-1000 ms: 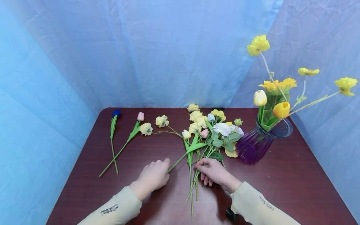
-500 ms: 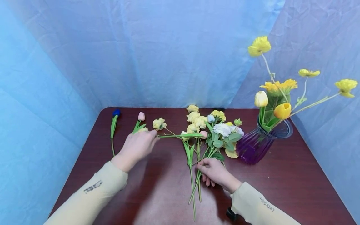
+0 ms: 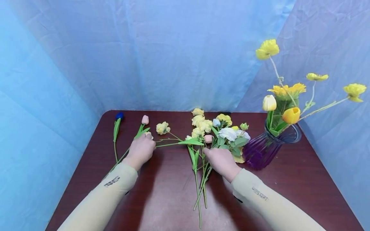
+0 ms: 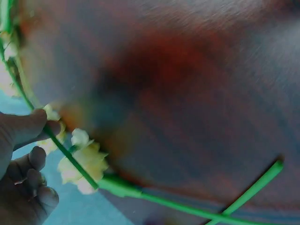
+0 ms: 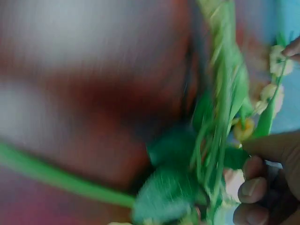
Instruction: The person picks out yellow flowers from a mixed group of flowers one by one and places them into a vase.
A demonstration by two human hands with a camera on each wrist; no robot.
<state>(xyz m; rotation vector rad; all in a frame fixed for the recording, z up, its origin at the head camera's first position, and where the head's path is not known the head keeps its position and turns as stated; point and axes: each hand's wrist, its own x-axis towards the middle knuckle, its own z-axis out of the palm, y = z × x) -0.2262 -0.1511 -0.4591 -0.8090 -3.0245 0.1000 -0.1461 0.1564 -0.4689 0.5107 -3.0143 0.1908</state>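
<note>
My left hand [image 3: 143,149] pinches the green stem [image 4: 70,161] of a tulip between thumb and finger, its other fingers loosely curled. That tulip lies nearly level, its leaf [image 3: 192,141] pointing right and a pink head [image 3: 208,139] just beyond. My right hand [image 3: 222,160] is just below this head, over the crossed stems of the flower pile. In the right wrist view its fingers [image 5: 253,190] are curled beside green stems [image 5: 220,112]; whether they hold anything is unclear. Pale yellow flowers [image 3: 198,125] and a white bloom [image 3: 228,134] lie around the hands.
A purple glass vase [image 3: 261,150] with yellow flowers and tulips stands at the right. On the left lie a blue tulip [image 3: 119,116] and another pink tulip [image 3: 145,120], its stem partly under my left arm. Blue cloth [image 3: 179,57] hangs behind the dark red table [image 3: 170,192].
My left hand has carried the tulip left and away from me, swinging it from slanted to nearly level. My right hand has moved up from the lower stems toward the flower heads.
</note>
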